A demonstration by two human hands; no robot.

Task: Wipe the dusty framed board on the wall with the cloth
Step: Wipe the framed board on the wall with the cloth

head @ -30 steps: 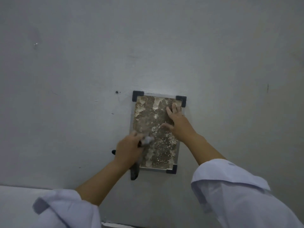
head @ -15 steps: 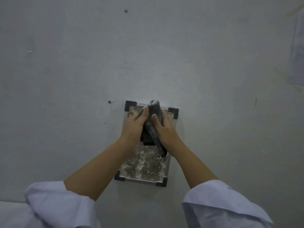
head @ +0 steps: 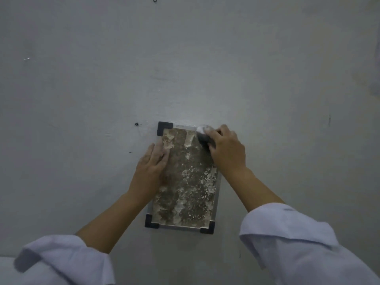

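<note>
Grey wall point(head: 185, 58), framed board point(head: 188, 182) hung low-centre. Cloth point(head: 203, 134) has swapped hands: right hand point(head: 227, 151) now grips it bunched at top-right corner, w/ left hand point(head: 153, 163) flat, fingers straight, bracing left edge. Board's still mostly dusty, so wiping's barely begun, I'd say.

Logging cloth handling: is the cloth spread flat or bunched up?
Bunched: the cloth is a wad in the right hand at the board's top right corner.

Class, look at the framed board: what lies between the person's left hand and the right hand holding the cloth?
In the head view, only the board's dusty, blotchy surface lies between the left hand and the right hand gripping the cloth.
</note>
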